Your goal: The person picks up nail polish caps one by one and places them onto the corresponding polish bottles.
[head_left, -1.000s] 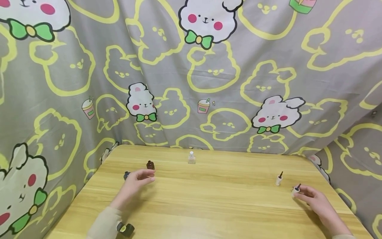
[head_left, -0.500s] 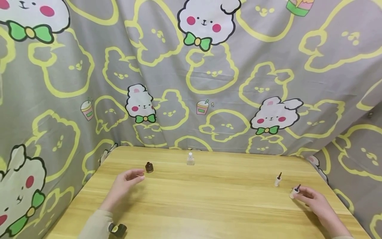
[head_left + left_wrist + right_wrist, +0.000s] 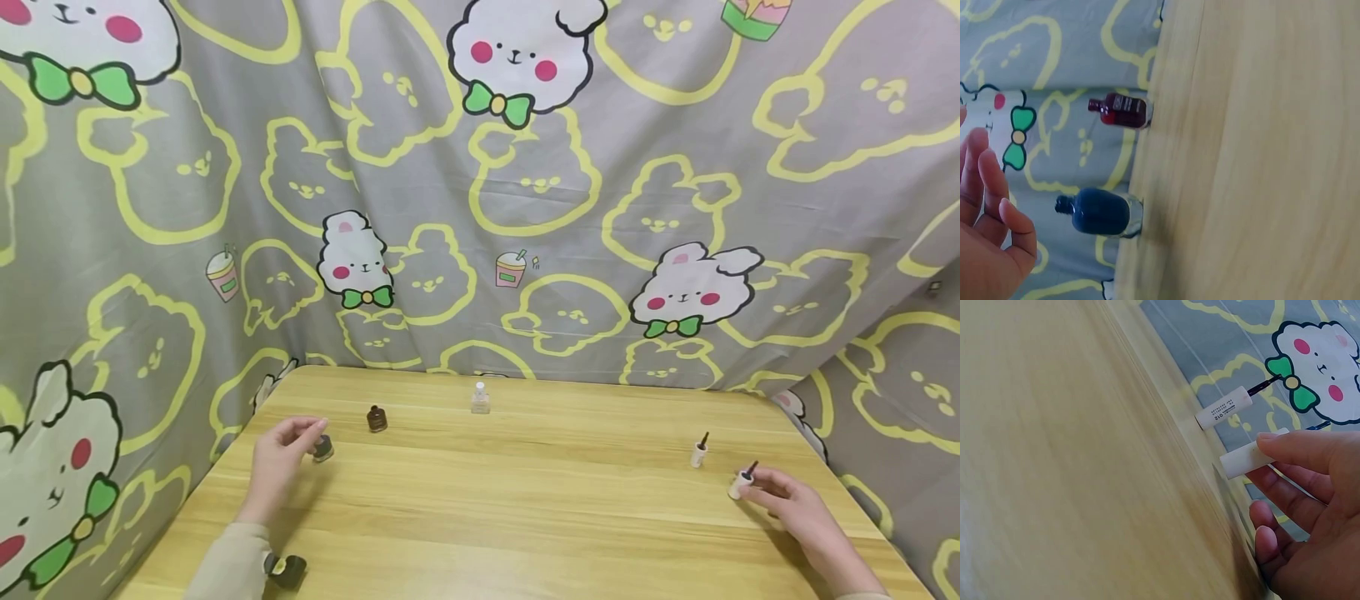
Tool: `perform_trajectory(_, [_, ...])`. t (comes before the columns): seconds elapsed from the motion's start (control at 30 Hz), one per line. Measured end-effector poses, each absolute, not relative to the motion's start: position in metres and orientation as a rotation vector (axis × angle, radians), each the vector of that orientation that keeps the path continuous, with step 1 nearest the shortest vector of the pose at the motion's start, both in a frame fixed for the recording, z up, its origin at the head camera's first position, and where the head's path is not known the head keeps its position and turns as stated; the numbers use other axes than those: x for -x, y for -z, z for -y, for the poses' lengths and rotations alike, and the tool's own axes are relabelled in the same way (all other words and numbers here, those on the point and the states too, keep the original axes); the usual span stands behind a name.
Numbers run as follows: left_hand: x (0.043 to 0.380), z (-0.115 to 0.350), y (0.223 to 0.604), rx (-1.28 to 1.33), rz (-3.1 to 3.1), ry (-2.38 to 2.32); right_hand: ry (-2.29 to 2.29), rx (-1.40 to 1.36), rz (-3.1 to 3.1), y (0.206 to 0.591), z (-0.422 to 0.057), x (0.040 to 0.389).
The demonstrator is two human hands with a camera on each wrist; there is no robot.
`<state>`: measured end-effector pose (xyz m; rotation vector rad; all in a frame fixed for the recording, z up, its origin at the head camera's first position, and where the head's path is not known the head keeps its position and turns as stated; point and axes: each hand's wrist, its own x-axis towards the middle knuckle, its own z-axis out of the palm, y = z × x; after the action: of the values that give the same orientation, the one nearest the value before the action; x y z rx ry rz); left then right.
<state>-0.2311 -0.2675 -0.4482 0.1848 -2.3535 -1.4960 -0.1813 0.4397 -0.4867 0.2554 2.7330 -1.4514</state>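
My right hand (image 3: 795, 508) pinches a white nail polish cap (image 3: 1247, 460) between thumb and fingers, its dark brush pointing up. Beside it, a second white cap (image 3: 1225, 409) stands on the table with its brush upward. At the left, my left hand (image 3: 277, 458) hovers close to an uncapped dark blue nail polish bottle (image 3: 1102, 211), partly overlapping it in the head view. Its fingers (image 3: 994, 181) are loosely bent and apart from the bottle in the left wrist view. Behind that bottle stands an uncapped dark red one (image 3: 1125, 111).
A clear bottle with a white top (image 3: 480, 399) stands near the table's back edge. The wooden table (image 3: 510, 500) meets a patterned grey curtain (image 3: 450, 192) behind and at both sides. A black wrist device (image 3: 287, 570) sits on my left sleeve.
My left hand has moved back left, away from the dark red bottle, to the dark blue bottle. The right hand keeps its pinch on the white cap and has hardly moved.
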Motion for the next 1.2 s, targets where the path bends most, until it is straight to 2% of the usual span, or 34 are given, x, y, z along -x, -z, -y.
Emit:
perform_trajectory(0.6, [0.242,0.295,0.465,-0.304,2.487,1.612,1.622,-0.212,-2.708,0.481,-0.440,0.177])
perform_trajectory(1.2, [0.241,0.296,0.468,-0.205,2.835,1.508,1.640,-0.173,-2.767,0.471,-0.438,0.176])
